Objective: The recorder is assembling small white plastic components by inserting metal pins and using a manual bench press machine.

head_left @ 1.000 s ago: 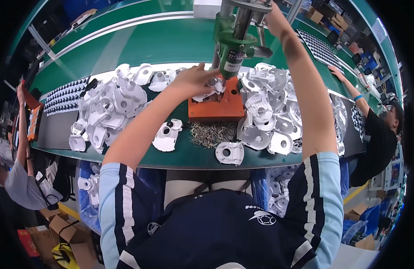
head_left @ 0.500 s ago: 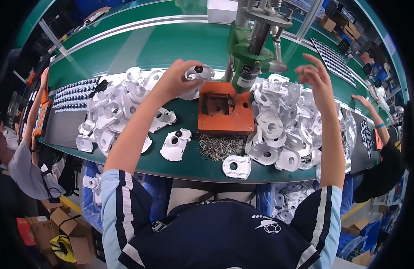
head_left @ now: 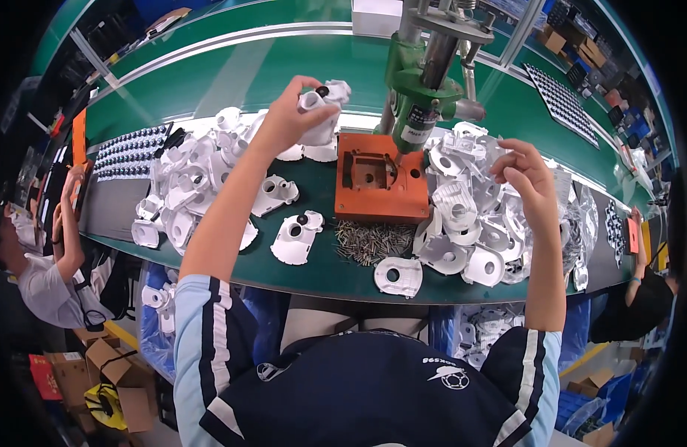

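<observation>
My left hand [head_left: 285, 119] grips a white plastic housing [head_left: 325, 132] with a black round piece [head_left: 322, 91] at its top. It holds the housing up, left of the orange fixture block [head_left: 382, 203], whose recess looks empty. Above the block stands a green hand press [head_left: 425, 93]. Over the right pile of white plastic parts [head_left: 451, 205], my right hand [head_left: 529, 182] is open, its fingers loosely bent and apart. Small metal pins [head_left: 373, 242] lie heaped in front of the block. One loose white plate [head_left: 398, 277] and a housing with a black piece [head_left: 297, 238] lie nearby.
Another pile of white parts [head_left: 191, 175] is at the left, beside a tray of small black pieces [head_left: 131, 155]. A further tray [head_left: 563, 100] lies at the back right. Co-workers sit on both sides. Blue-lined bins [head_left: 488, 335] stand below the table edge.
My left hand has lifted slightly up and left with the housing, away from the block. My right hand has dropped lower, toward the right pile. The whole view has shifted slightly.
</observation>
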{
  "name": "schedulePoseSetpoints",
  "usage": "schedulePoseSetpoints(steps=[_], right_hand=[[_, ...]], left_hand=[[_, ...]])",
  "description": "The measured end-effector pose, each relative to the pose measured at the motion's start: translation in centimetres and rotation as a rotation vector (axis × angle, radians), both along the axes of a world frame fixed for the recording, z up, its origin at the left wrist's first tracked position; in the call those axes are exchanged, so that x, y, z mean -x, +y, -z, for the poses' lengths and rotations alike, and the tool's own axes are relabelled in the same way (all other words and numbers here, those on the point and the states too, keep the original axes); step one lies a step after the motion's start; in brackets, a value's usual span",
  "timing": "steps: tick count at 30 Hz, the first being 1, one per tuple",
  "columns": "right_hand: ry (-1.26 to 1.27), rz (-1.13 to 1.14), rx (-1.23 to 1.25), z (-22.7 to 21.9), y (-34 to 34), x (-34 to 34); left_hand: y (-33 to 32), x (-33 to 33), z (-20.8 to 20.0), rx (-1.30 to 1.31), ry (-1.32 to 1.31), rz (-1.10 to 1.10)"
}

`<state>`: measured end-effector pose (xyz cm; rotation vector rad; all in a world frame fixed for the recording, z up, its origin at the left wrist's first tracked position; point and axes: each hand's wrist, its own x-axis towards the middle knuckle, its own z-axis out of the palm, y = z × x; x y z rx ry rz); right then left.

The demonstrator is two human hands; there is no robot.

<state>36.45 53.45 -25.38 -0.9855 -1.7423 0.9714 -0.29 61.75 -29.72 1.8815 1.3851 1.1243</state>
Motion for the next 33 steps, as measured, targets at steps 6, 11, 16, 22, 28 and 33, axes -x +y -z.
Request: schedulePoseSetpoints(steps=[6,11,16,22,28,33], right_hand=[[-0.026,0.071,0.05,1.2,-1.5,-2.3],[-0.031,0.138,0.086,2.0,-2.3,-3.5],[-0.016,0.11,0.098,2.5,-3.4,-2.5],[0.032,0.144,0.176,4.8,-5.4,-2.2],[-0.137,-0.085,0.079,5.0,-8.1,3.3],[-0.541,-0.182,-0.12,9.3,-10.6,7.0]], left_hand=[[5.3,1.9,4.3,0.716,-0.845,0.247],[11.8,-0.2,6.5,0.398,-0.177,-0.217],[18.2,3.5,13.0,-0.061,-0.002,-0.466],[6.1,-3.8,6.6,0.174,0.905,-0.208],[4.7,-2.7,11.3,0.053,1.019,-0.26],[4.6,-2.7,11.7,-0.028,0.921,-0.292]])
